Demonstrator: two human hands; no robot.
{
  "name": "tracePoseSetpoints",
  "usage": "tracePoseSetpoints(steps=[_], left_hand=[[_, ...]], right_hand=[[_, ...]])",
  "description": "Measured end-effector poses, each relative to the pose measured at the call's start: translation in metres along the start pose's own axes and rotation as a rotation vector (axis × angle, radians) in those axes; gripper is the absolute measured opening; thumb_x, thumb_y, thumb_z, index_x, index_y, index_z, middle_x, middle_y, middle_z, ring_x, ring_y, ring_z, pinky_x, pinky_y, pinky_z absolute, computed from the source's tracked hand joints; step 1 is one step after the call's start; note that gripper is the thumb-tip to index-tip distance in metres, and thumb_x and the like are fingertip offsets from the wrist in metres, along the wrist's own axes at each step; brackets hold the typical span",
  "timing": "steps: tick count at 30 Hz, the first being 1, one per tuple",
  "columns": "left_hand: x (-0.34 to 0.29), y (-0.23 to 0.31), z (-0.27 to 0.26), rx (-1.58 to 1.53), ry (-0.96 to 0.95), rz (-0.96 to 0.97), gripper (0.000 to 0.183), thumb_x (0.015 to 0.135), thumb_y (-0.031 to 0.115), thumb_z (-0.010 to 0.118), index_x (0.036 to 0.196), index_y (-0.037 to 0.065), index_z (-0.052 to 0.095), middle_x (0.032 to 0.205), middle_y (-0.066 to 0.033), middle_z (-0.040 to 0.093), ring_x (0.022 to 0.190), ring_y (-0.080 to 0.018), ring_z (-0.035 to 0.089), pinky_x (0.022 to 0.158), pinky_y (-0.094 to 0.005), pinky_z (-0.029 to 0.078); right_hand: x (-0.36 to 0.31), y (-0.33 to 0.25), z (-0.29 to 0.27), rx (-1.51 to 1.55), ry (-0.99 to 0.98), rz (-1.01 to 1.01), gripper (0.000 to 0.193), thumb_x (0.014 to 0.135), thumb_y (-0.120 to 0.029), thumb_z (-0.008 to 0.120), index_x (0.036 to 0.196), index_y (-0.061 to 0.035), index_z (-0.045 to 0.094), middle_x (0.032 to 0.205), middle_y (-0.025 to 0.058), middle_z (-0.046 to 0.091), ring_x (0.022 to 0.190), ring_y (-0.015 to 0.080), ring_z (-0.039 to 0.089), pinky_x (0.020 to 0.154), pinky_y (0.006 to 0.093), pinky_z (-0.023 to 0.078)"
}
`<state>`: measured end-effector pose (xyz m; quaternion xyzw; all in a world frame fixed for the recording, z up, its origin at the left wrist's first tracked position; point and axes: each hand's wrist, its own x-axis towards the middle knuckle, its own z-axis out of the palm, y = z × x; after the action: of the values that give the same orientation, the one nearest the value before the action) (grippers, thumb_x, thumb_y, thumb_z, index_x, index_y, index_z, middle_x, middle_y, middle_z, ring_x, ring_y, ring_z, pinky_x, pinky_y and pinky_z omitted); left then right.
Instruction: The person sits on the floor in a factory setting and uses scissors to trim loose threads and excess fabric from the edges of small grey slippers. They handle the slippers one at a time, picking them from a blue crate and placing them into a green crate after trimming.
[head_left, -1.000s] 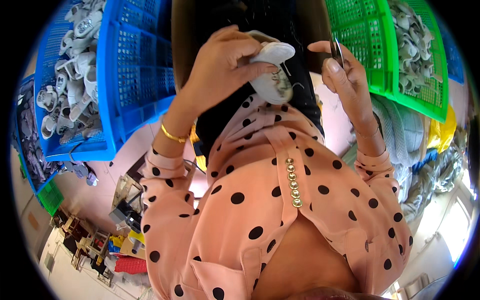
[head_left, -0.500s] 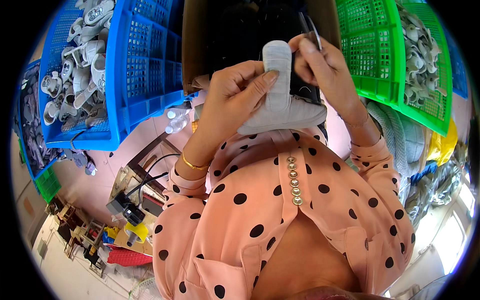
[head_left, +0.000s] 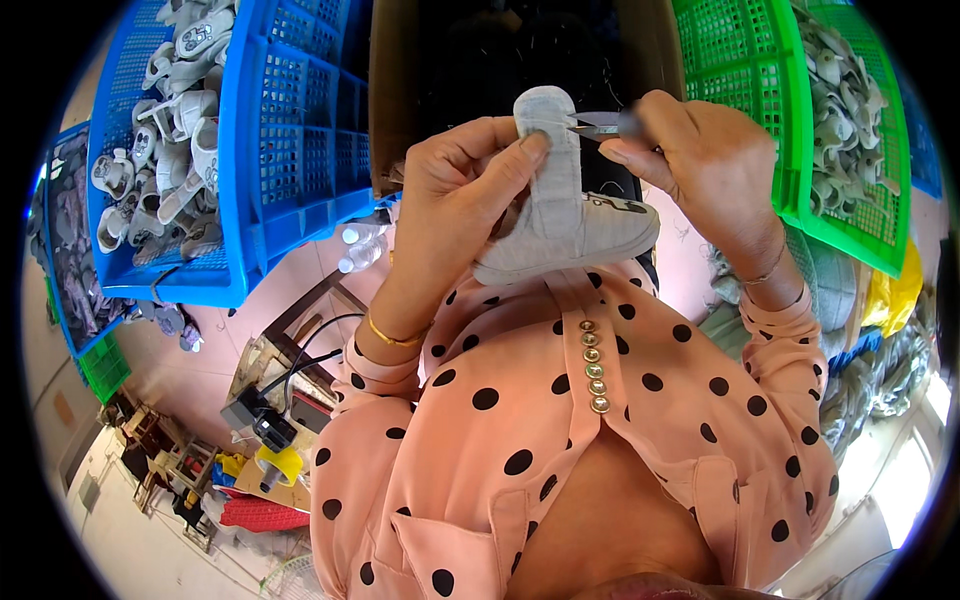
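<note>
My left hand (head_left: 455, 200) pinches a small light-grey fabric shoe (head_left: 612, 240) by its upright strap (head_left: 555, 165), the thumb lying on the strap's face. A dark printed pattern shows on the shoe's right part, and the shoe is just in front of my shirt. In my right hand (head_left: 715, 160) is a pair of small metal thread snips (head_left: 598, 130), partly blurred and covered by my fingers. Their pointed blades are parted and aim left at the strap's right edge, near its top. Whether the tips touch the fabric, I cannot tell.
A blue crate (head_left: 240, 250) full of small grey shoes stands at the left, and a green crate (head_left: 800, 185) with similar pieces at the right. Between them is a box (head_left: 395, 90) with dark contents. Clear plastic bottles (head_left: 362, 252) stand near my left forearm.
My right hand has turned over, so the snips swing from pointing up and away to pointing left at the strap. The shoe has tilted slightly, showing more of its dark print.
</note>
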<state>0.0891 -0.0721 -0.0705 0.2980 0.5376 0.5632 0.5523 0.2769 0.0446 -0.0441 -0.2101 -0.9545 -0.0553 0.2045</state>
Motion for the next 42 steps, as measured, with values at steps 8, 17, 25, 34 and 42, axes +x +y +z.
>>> tracePoseSetpoints(steps=[8,17,25,34,42], left_hand=[[0.000,0.001,0.004,0.028,0.023,0.013,0.019,0.090,0.013,0.066,0.101,-0.002,0.071,0.064,0.0035,0.061,0.049,0.0031,0.042,0.042,-0.0147,0.028],[-0.004,-0.009,0.001,0.023,0.010,0.058,0.018,0.090,0.012,0.066,0.100,-0.002,0.071,0.070,0.0021,0.065,0.056,0.0023,0.049,0.048,-0.0133,0.035],[-0.004,-0.006,0.006,0.113,0.001,0.062,0.018,0.089,0.012,0.067,0.101,-0.001,0.071,0.066,0.0039,0.063,0.054,0.0024,0.047,0.047,-0.0144,0.034],[-0.003,-0.005,0.004,0.066,-0.008,-0.014,0.017,0.088,0.012,0.068,0.097,-0.001,0.071,0.061,0.0045,0.058,0.049,0.0017,0.045,0.044,-0.0151,0.031],[0.000,0.000,-0.002,0.042,0.056,-0.013,0.016,0.088,0.011,0.067,0.096,-0.001,0.071,0.064,0.0037,0.061,0.049,0.0022,0.045,0.043,-0.0144,0.030]], right_hand=[[0.006,0.003,-0.006,-0.135,-0.027,-0.096,0.041,0.077,-0.047,0.067,0.066,-0.0141,0.044,0.051,0.0002,0.039,0.046,0.0157,0.048,0.043,0.0294,0.036],[0.002,0.012,-0.003,0.577,-0.178,0.337,0.035,0.086,-0.041,0.065,0.075,-0.0093,0.057,0.055,0.0026,0.049,0.047,0.0201,0.050,0.045,0.0295,0.039],[0.004,-0.014,0.021,0.517,-0.153,0.320,0.034,0.074,-0.020,0.078,0.100,-0.0140,0.057,0.066,-0.0005,0.057,0.055,0.0125,0.059,0.051,0.0256,0.047],[0.005,-0.007,0.020,0.338,-0.072,0.208,0.034,0.080,-0.038,0.074,0.099,-0.0135,0.059,0.066,0.0022,0.058,0.056,0.0160,0.061,0.049,0.0288,0.046],[0.010,0.008,0.007,0.241,-0.033,0.207,0.039,0.084,-0.042,0.068,0.100,-0.0083,0.060,0.065,0.0064,0.059,0.057,0.0234,0.060,0.050,0.0302,0.045]])
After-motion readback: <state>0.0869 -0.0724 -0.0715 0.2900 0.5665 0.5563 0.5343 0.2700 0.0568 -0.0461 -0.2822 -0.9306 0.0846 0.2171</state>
